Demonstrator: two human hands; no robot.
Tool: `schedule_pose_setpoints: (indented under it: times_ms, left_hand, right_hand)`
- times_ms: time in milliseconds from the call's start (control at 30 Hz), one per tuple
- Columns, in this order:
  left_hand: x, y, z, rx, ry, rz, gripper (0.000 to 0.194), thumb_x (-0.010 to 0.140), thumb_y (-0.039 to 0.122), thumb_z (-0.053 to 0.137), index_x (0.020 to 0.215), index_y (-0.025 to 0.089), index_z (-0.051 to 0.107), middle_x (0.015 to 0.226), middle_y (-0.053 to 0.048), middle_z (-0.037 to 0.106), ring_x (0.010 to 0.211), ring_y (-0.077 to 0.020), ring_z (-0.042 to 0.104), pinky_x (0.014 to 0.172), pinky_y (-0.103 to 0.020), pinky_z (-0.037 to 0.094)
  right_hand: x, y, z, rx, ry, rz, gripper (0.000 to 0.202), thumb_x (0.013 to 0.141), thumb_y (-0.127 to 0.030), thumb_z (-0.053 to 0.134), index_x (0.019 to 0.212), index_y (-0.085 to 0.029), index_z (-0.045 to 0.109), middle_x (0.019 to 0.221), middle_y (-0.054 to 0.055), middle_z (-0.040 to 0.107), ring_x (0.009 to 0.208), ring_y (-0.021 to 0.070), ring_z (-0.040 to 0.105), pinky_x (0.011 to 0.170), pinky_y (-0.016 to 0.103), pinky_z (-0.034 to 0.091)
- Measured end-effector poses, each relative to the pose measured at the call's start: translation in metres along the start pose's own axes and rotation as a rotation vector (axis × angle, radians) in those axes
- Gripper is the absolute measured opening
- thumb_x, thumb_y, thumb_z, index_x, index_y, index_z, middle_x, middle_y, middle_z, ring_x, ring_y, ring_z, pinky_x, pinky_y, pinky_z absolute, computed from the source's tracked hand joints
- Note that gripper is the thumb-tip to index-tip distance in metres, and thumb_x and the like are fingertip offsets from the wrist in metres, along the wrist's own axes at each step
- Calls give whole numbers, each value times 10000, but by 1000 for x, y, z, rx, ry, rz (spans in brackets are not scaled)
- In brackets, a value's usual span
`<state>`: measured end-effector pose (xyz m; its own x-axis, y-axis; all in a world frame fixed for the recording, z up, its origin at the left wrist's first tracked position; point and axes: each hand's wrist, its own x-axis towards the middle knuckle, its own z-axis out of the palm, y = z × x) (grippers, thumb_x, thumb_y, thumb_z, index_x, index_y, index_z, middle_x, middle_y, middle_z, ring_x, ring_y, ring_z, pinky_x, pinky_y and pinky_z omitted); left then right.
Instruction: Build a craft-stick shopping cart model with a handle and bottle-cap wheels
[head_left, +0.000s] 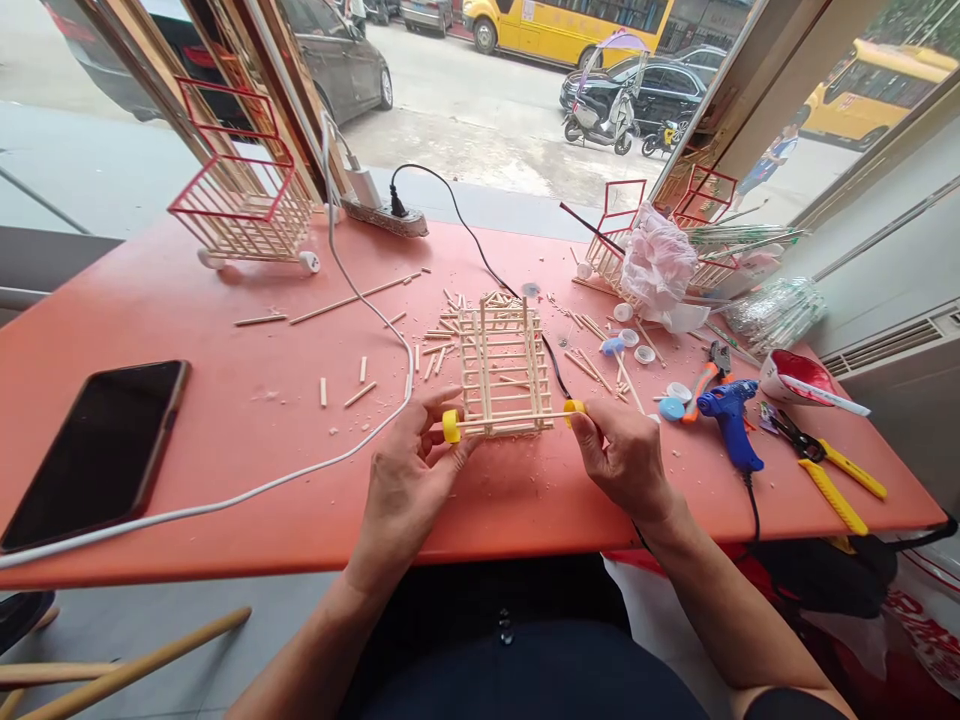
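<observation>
Between the two hands, at the near middle of the red table (240,410), lies a slatted stick frame (514,365), with a thin rod (510,420) running left to right across its near end. The rod has a left yellow cap (451,427) and a right yellow cap (574,408) at its ends, one on each side of the frame. The left hand (409,465), at the frame's near left corner, is partly closed, thumb and fingers bent around the left yellow cap; whether the thumb also presses on the frame cannot be told. The right hand (626,455), just right of the frame, is curled, pinching the right yellow cap between thumb and index finger. Cut sticks (442,330) crowd the far side of the frame and scatter to its left and right. A white cable (300,470) curves past the left hand, and a black cord (555,365) passes close by the frame's right side. Farther right lie white caps (644,354), orange-handled pliers (705,378), a blue glue gun (731,415) and yellow-handled cutters (832,490). Near left is a dark phone (97,445); at the far left stands a red-rimmed stick cart (240,205), and a power strip (386,217) sits to its right. A crumpled pink bag (660,260) lies far right.
</observation>
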<state>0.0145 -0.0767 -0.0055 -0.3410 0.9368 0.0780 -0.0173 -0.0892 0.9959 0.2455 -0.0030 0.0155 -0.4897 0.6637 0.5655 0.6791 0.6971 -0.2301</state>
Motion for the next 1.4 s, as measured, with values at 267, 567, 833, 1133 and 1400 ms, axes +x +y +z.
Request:
schedule_pose_setpoints:
  times_ms: [267,567,833,1133,1400]
  left_hand:
    - [0,-2,-1,32,-12,10,462,805,232,844,1234,247,671,1079,-5,708,902,-134,718,824,-245,621]
    - [-1,-3,-3,70,-42,7,492,850,298,809,1306,258,628,1158,-34,730,1010,-173,731,930,-311,603]
    - [-3,1,0,191,-45,57,526,924,445,732,1392,253,585,1381,-98,643,1223,-248,668,1048,-416,557]
    - [4,10,9,240,-11,37,517,934,486,687,1352,202,583,1193,-91,721,975,-218,727,840,-357,585]
    - [8,9,12,188,-11,-8,502,885,488,740,1275,217,581,1186,-73,717,928,-205,724,801,-337,580]
  right_hand:
    - [0,2,1,-9,-9,7,361,1075,-285,466,722,-238,409,618,-12,460,581,155,406,607,318,290]
    - [-1,-1,-1,46,-43,125,405,1067,-458,489,735,-230,455,626,-15,487,568,146,409,594,321,296]
    - [3,-6,0,355,-114,266,389,1023,-509,557,1216,-183,645,1047,79,732,778,184,628,703,319,469]
    - [10,-9,3,423,-145,346,296,979,-453,615,1100,-195,698,973,60,743,799,187,659,735,317,501]
    - [16,-11,4,418,-164,404,268,944,-442,644,1031,-194,699,868,37,724,711,165,625,685,298,475]
